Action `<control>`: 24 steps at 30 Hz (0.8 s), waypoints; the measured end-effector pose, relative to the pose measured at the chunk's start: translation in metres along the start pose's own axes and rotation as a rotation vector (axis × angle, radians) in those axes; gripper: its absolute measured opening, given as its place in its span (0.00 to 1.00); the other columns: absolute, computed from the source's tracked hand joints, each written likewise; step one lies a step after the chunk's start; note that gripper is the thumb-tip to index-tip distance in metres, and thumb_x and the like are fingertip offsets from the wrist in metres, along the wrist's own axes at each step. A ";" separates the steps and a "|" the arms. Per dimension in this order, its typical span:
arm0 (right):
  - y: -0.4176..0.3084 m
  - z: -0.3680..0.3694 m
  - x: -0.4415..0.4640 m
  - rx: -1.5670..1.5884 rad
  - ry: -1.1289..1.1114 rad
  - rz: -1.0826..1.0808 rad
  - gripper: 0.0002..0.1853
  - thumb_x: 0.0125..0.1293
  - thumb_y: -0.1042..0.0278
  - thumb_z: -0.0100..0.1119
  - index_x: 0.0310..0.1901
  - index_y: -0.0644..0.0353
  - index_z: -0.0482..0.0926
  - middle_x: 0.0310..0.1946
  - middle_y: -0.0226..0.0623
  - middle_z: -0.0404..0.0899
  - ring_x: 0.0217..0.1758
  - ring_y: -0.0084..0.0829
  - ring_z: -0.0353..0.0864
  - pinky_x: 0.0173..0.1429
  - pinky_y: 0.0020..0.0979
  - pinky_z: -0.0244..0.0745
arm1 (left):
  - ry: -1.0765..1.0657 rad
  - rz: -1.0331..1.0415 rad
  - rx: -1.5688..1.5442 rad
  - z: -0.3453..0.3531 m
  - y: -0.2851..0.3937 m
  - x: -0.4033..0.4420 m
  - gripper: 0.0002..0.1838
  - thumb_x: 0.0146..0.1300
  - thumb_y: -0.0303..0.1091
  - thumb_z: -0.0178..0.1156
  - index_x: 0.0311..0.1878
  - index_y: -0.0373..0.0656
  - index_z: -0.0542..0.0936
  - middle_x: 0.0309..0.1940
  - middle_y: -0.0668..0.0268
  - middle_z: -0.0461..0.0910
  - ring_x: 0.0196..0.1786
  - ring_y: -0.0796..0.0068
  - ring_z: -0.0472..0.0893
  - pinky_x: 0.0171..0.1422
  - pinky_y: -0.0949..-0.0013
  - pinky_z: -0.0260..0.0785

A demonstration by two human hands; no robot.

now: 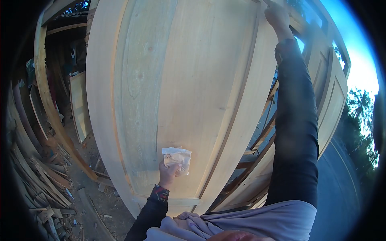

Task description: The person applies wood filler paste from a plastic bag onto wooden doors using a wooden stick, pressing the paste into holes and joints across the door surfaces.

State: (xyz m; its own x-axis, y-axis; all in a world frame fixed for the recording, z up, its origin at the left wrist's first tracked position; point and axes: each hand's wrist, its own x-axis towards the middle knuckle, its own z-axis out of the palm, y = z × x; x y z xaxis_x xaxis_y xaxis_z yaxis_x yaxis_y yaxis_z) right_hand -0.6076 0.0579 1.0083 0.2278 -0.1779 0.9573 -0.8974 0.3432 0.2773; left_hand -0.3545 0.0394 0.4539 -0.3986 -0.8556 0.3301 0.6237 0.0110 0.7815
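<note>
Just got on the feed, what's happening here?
A person stands facing a large panelled wooden door. Their left hand holds a crumpled whitish wad against or just in front of its lower part; I can't tell what it is. Their right hand is raised at the door's upper right edge, its grip unclear. Scrap wood litters the ground at left.

At 7 o'clock, the littered ground [115, 205] carries piled wooden strips [45, 176] and small scraps [107, 216].

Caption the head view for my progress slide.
Left hand holds a crumpled whitish piece before a panelled wooden door; right hand reaches high beside its edge.
</note>
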 end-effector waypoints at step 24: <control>0.013 -0.002 0.006 -0.099 -0.094 0.080 0.17 0.52 0.68 0.49 0.42 0.53 0.83 0.43 0.45 0.80 0.49 0.40 0.79 0.56 0.36 0.72 | -0.010 -0.007 0.012 -0.005 -0.004 -0.004 0.13 0.51 0.24 0.60 0.42 0.35 0.78 0.37 0.65 0.80 0.40 0.77 0.79 0.45 0.72 0.72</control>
State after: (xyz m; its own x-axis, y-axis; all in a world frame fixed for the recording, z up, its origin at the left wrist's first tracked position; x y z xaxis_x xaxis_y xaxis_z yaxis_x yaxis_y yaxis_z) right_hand -0.6173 0.0637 1.0182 0.1164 -0.2299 0.9662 -0.8684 0.4486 0.2113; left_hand -0.3520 0.0399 0.4474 -0.4099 -0.8505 0.3297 0.6126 0.0110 0.7903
